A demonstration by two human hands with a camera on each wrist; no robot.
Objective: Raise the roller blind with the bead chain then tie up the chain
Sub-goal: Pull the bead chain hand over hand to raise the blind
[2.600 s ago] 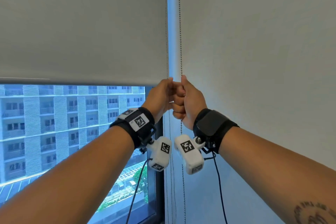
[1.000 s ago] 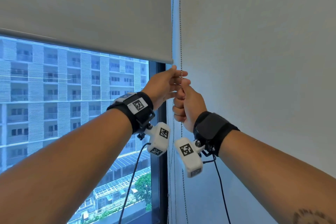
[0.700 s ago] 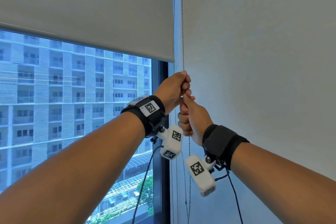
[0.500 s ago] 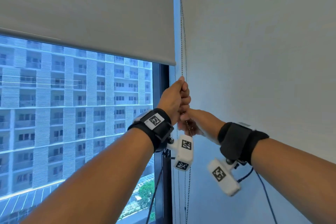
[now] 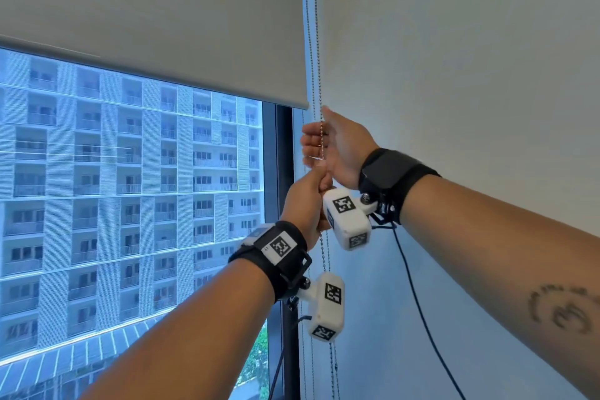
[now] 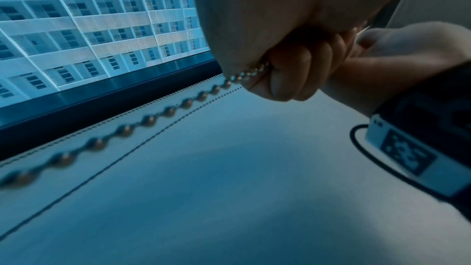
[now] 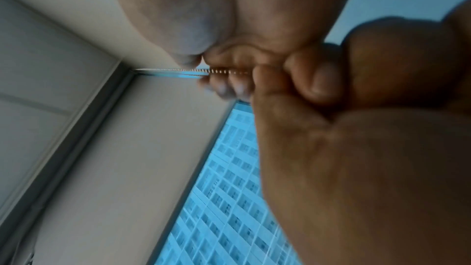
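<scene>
The grey roller blind (image 5: pixel 162 26) covers the upper part of the window, and its hem runs just above my hands. At its right edge hangs the metal bead chain (image 5: pixel 316 42), as two strands. My left hand (image 5: pixel 308 201) grips one strand in a fist, and beads trail out below the fist (image 6: pixel 150 120). Directly above it, my right hand (image 5: pixel 331 143) has its thumb up and its fingers curled round the same strand (image 7: pixel 178 70). The two hands touch. The chain's lower loop is out of view.
A pale wall (image 5: pixel 454 75) fills the right side, close behind the chain. The dark window frame (image 5: pixel 285 140) stands left of the chain, with glass and an apartment block (image 5: pixel 130 188) beyond. Black cables (image 5: pixel 415 286) hang from my wrist cameras.
The blind's hem has risen well up the window. My left hand has pulled the chain downward, and my right hand has come from below it to a new hold above it.
</scene>
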